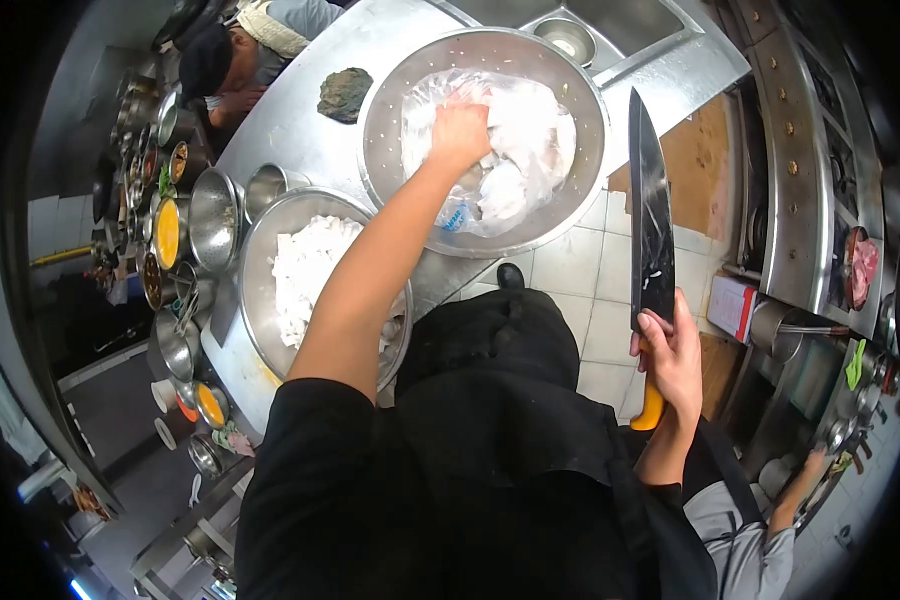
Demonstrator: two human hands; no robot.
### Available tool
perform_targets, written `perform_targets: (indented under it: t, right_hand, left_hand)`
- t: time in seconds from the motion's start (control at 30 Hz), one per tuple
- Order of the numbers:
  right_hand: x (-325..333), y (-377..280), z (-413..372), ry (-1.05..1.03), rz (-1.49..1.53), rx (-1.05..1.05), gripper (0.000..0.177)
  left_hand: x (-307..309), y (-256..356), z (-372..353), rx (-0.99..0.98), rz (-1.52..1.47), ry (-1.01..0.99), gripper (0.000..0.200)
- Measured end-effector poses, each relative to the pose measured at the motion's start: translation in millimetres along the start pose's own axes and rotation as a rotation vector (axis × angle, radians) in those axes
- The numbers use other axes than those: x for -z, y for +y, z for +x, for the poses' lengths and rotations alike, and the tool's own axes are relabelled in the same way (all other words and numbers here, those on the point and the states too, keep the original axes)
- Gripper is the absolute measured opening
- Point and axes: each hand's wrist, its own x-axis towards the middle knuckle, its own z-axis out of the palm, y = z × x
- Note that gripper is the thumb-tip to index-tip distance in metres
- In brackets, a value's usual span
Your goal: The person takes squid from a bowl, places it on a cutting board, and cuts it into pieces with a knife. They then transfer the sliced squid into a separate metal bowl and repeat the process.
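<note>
Your left hand [461, 135] is touching a clear, white-filled plastic bag [520, 165], its finger closure impossible to tell; your right hand [676, 355] is gripping a long, yellow-handled knife [653, 250]: keep it well apart. A round, perforated steel basin [588, 150] is holding the bag at twelve o'clock.

No word, brand or number is legible to me from my remote station. Blue printing [457, 217] stands on the clear, crumpled plastic bag [526, 150], just below the left hand [460, 132], too small to read. Pale marks [654, 273] lie on the long, dark-bladed, yellow-handled knife [651, 220], just above the right hand [676, 350]; I cannot identify them as lettering.
</note>
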Motion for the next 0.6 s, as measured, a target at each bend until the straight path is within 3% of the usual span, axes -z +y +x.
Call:
perform_targets:
  t: [0.13,0.2,0.23,0.3,0.4,0.5,0.57,0.6]
  right_hand:
    - [1.1,-0.1,1.8,-0.006,-0.025,0.030,0.030]
    - [-1.8,-1.0,4.9,-0.031,-0.031,0.043,0.031]
    - [-4.1,-2.1,7.8,-0.051,-0.040,0.053,0.031]
    - [-9.4,-0.8,15.0,-0.087,-0.042,0.081,0.032]
    - [-18.3,-5.1,23.4,-0.148,-0.062,0.129,0.036]
    - [-30.5,-9.1,32.2,-0.195,-0.106,0.181,0.041]
    - [-39.6,-11.8,37.8,-0.216,-0.115,0.172,0.047]
    - [-46.3,-17.0,40.3,-0.251,-0.135,0.187,0.047]
  left_hand:
    - [3.1,-17.8,-8.0,0.039,-0.084,0.080,0.027]
    - [36.6,-14.2,-21.7,0.318,-0.263,-0.145,0.027]
    - [30.7,-21.3,-27.2,0.333,-0.260,-0.133,0.027]
    - [10.2,-36.3,-39.7,0.342,-0.474,0.036,0.024]
    - [15.6,-46.4,-52.7,0.344,-0.687,0.009,0.019]
    - [-3.2,-62.8,-70.1,0.205,-1.348,0.250,0.016]
    - [18.2,-51.9,-87.1,0.471,-1.443,0.318,0.016]
    - [27.7,-54.6,-97.1,0.495,-1.443,0.359,0.016]
